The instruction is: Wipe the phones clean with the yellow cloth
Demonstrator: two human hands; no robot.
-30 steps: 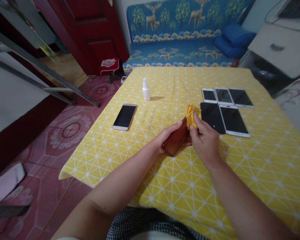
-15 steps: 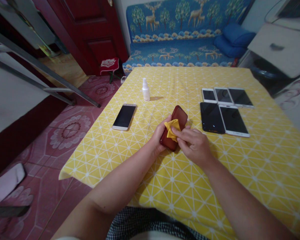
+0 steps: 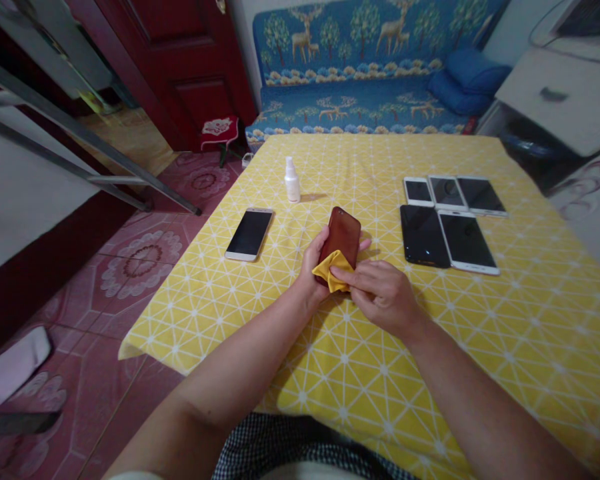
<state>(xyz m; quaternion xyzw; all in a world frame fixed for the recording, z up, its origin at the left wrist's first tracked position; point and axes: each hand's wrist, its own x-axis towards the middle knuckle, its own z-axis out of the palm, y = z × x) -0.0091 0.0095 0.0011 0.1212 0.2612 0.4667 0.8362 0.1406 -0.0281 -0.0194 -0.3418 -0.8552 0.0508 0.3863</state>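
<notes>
Your left hand [image 3: 313, 270] is gripping a phone in a dark red case [image 3: 342, 237] around mid-frame, and your right hand [image 3: 381, 293] pinches a yellow cloth [image 3: 332, 272] against its lower end, right over the patterned yellow tablecloth [image 3: 190, 327].

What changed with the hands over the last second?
The left hand swung the red-brown phone case from low and tilted to upright; the right hand moved the yellow cloth from its top to its lower end. Nothing was let go. The spray bottle, gold phone and phones at right stayed put.

Red phone [image 3: 341, 233]: bottom end hidden
</notes>
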